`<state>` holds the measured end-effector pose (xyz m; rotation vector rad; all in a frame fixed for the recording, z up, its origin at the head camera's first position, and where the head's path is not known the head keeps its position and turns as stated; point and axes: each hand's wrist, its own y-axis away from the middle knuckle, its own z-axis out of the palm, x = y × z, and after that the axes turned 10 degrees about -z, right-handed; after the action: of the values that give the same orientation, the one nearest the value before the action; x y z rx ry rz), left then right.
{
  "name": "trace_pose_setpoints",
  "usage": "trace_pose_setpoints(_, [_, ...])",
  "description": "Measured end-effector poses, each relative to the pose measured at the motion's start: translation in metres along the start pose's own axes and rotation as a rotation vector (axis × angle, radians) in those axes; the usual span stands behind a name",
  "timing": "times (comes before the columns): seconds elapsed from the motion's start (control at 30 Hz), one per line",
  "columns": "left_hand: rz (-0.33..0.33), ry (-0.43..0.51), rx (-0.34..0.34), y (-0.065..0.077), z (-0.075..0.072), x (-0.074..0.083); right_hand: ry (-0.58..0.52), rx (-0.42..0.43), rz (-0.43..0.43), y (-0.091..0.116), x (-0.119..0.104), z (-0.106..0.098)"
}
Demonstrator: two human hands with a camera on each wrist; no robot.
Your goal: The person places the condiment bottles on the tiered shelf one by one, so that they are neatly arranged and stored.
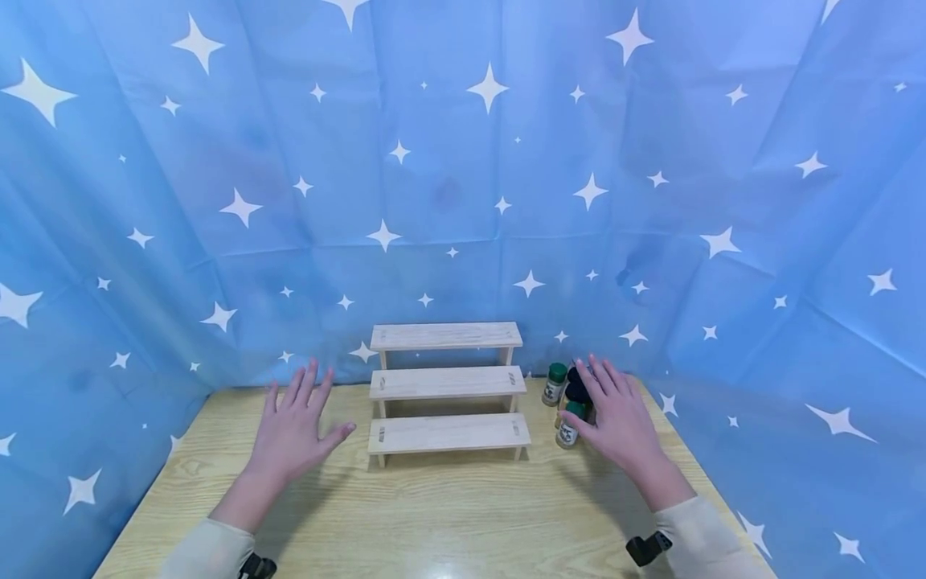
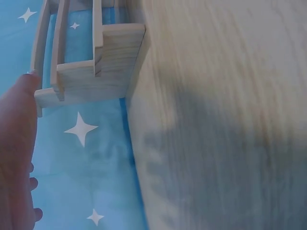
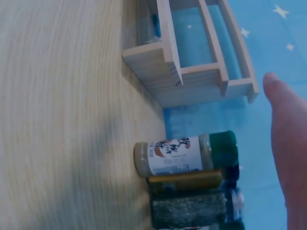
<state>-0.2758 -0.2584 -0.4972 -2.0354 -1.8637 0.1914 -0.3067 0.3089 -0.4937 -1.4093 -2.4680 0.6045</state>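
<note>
The jars (image 1: pixel 552 393) stand upright on the worktop (image 1: pixel 463 515), at 3 o'clock from the wooden rack (image 1: pixel 448 384). Each is likely light, rigid and smooth, and breakable if glass; the suitable grip is around the body, below the cap (image 3: pixel 223 150). The left hand (image 1: pixel 291 438) is at 9 o'clock from the rack; the right hand (image 1: pixel 620 420) is beside the jars. Both hands are spread, hold nothing and appear clear of contact.

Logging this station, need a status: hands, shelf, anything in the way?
Left hand, right hand: open, holding nothing. Wooden shelf standing between them. Right hand partly hides jars from head camera.
</note>
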Motion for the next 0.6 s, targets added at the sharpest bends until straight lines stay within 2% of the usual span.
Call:
trace_pose_setpoints(0.17, [0.01,0.007,0.005,0.001,0.01,0.003,-0.053,0.044,0.02,0.006,-0.006,0.004])
trace_pose_setpoints(0.33, [0.025,0.006,0.011,0.003,0.021,0.004,-0.143,0.092,0.091,0.011,-0.012,0.01])
trace_pose_setpoints(0.6, [0.068,0.078,0.021,0.01,0.036,0.01,-0.247,0.189,0.16,0.021,-0.024,0.018])
